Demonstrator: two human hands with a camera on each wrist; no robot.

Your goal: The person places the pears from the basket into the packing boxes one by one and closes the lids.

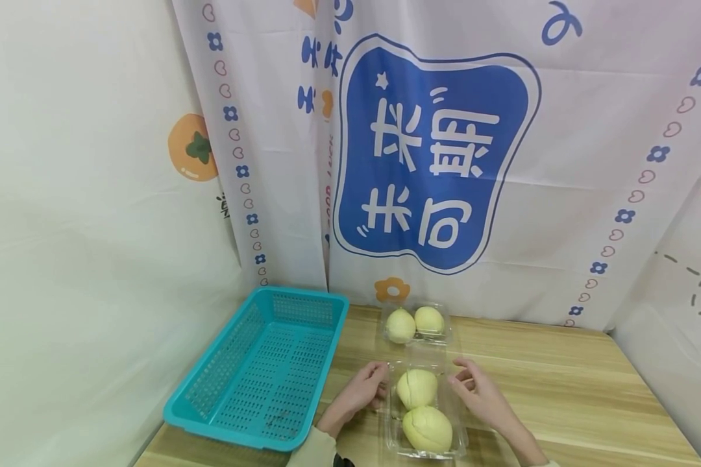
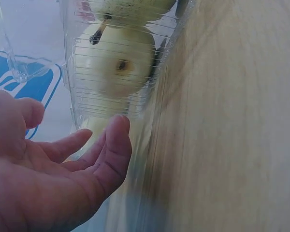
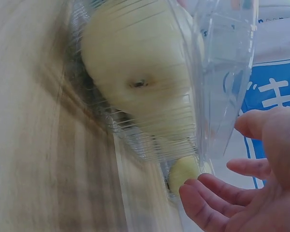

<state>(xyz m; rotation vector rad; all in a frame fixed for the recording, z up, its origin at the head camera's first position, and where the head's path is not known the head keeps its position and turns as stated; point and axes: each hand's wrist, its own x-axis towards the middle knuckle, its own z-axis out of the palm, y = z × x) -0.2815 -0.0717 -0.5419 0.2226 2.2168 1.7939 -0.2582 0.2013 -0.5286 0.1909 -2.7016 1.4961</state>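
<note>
Two pale yellow fruits that look like pears [image 1: 428, 429] lie one behind the other in a clear plastic clamshell box [image 1: 390, 440] on the table. Its transparent lid [image 3: 222, 63] stands raised in the right wrist view. My left hand [image 1: 359, 391] is beside the box's left wall, fingers loosely bent and holding nothing; in the left wrist view its fingertips come right up near the ribbed plastic. On the opposite side, my right hand [image 1: 478, 397] has its thumb and fingers spread apart near the lid, with nothing gripped.
Behind the near box, against the curtain [image 1: 304, 246], sits a second clear box holding two similar fruits [image 1: 400, 325]. A large turquoise perforated basket [image 1: 257, 376] stands at the left. The wooden table [image 1: 584, 389] extends to the right.
</note>
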